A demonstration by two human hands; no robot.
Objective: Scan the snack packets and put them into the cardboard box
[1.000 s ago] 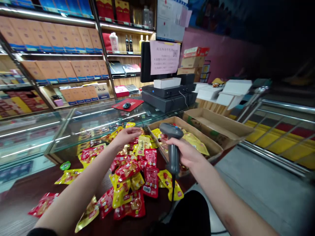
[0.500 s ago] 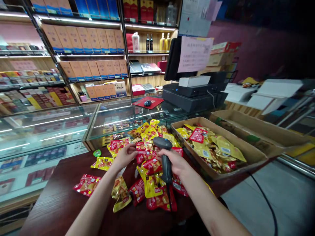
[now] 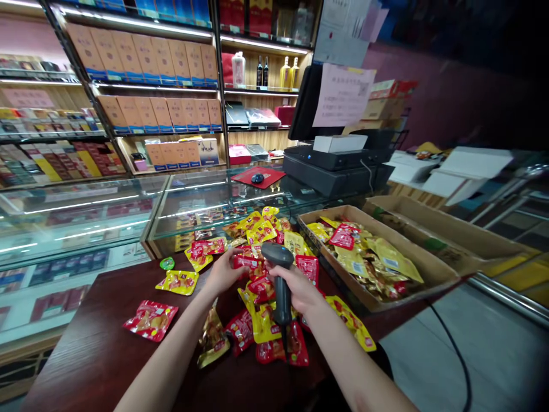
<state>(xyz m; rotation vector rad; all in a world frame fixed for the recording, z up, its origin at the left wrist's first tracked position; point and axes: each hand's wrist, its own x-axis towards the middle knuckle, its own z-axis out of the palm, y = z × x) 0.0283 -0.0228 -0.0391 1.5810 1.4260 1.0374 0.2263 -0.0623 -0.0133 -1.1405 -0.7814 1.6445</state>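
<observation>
My right hand (image 3: 300,284) is wrapped round the grip of a black barcode scanner (image 3: 282,300), held over a heap of snack packets. The scanner's head tilts over the heap's middle, and its cord hangs down from the handle. Just left of that head, my left hand (image 3: 223,276) pinches the edge of a red snack packet (image 3: 252,264) between thumb and fingers. Red and yellow packets lie heaped under and around both hands. A separate red packet (image 3: 151,320) and a yellow packet (image 3: 178,282) lie on the brown tabletop (image 3: 92,337) to the left.
An open cardboard box (image 3: 381,306) of packets stands on the right, with another open carton (image 3: 467,237) behind it. A glass display counter (image 3: 103,212) runs along the back. Beyond the heap are a mouse (image 3: 257,178) and a monitor (image 3: 305,103).
The scanner and my right hand have shifted slightly left, closer to my left hand. A yellow packet beside my right forearm now shows more fully.
</observation>
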